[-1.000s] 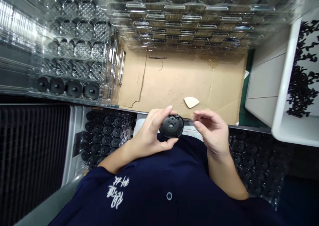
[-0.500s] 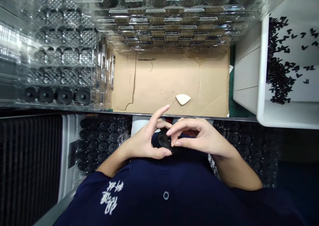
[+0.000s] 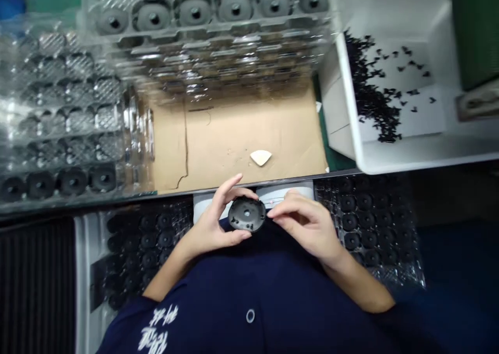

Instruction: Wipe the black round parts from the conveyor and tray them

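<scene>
In front of my body, my left hand (image 3: 216,221) grips a round black plastic part (image 3: 246,213) by its edge, between thumb and fingers. The part's dished face is tipped up toward me, showing a small hole at its centre and little dark bits along its lower rim. My right hand (image 3: 310,224) is at the part's right edge, thumb and index finger pinched together. Whatever lies between those fingertips, if anything, is too small to make out. Beyond both hands, a pale wedge-shaped piece (image 3: 261,157) lies on the cardboard sheet (image 3: 230,135).
Stacked clear plastic trays (image 3: 218,29) with round black parts stand at the back. More trays (image 3: 78,120) are at the left. A white bin (image 3: 356,141) at the right holds many small black pieces (image 3: 370,94). Trays of black parts (image 3: 366,219) also sit below the table edge.
My right hand has drawn back to the right from the black part. The part now faces up more openly in my left hand. The whole view has shifted and tilted.
</scene>
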A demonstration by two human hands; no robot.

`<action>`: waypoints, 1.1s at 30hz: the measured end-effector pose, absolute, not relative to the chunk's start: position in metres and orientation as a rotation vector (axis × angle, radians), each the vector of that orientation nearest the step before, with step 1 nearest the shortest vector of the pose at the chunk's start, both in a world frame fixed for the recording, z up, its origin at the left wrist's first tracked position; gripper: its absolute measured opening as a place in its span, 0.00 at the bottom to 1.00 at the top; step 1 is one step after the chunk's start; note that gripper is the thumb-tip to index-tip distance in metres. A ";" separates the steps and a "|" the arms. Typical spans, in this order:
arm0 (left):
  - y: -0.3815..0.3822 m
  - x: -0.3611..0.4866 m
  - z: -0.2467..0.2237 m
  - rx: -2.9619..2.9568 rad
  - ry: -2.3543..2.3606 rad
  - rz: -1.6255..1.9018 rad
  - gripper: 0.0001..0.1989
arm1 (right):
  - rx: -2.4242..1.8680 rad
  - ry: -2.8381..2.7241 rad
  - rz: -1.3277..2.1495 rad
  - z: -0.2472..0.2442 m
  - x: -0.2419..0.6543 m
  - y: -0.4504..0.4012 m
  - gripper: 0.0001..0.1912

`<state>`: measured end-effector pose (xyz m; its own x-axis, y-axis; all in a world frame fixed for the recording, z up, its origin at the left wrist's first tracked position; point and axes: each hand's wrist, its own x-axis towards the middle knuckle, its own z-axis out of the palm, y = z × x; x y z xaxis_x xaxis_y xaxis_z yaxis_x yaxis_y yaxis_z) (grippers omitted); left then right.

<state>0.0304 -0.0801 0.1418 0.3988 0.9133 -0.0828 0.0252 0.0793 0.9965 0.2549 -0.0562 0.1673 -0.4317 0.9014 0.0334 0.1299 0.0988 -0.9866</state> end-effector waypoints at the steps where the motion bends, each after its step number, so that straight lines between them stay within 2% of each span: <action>1: -0.080 0.033 0.142 1.318 0.970 0.808 0.44 | -1.034 -1.760 1.337 0.166 0.258 -0.061 0.10; 4: -0.077 0.045 0.142 1.343 1.014 0.608 0.39 | -1.062 -2.010 1.185 0.158 0.262 -0.072 0.18; 7: -0.069 0.063 0.143 1.401 0.968 0.223 0.32 | -1.312 -2.025 1.202 0.141 0.273 -0.074 0.13; 11: -0.059 0.091 0.144 1.517 0.808 -0.152 0.29 | -1.959 -1.670 1.332 0.109 0.342 -0.085 0.13; 16: -0.054 0.119 0.137 1.709 0.822 -0.288 0.28 | -2.829 -1.064 0.989 0.075 0.485 -0.175 0.16; 19: -0.052 0.130 0.131 1.818 0.806 -0.349 0.27 | -3.207 -0.671 0.858 0.057 0.534 -0.245 0.17; 23: -0.051 0.143 0.128 1.890 0.723 -0.411 0.28 | -3.327 -0.503 0.922 0.028 0.537 -0.303 0.18; 26: -0.051 0.148 0.128 1.895 0.709 -0.447 0.29 | -3.316 -0.491 0.860 0.021 0.533 -0.316 0.14; 29: -0.049 0.144 0.126 1.887 0.692 -0.451 0.28 | -3.311 -0.488 0.591 0.039 0.549 -0.310 0.13; 33: -0.049 0.131 0.124 1.870 0.676 -0.399 0.27 | -3.233 -0.537 0.113 0.089 0.578 -0.270 0.23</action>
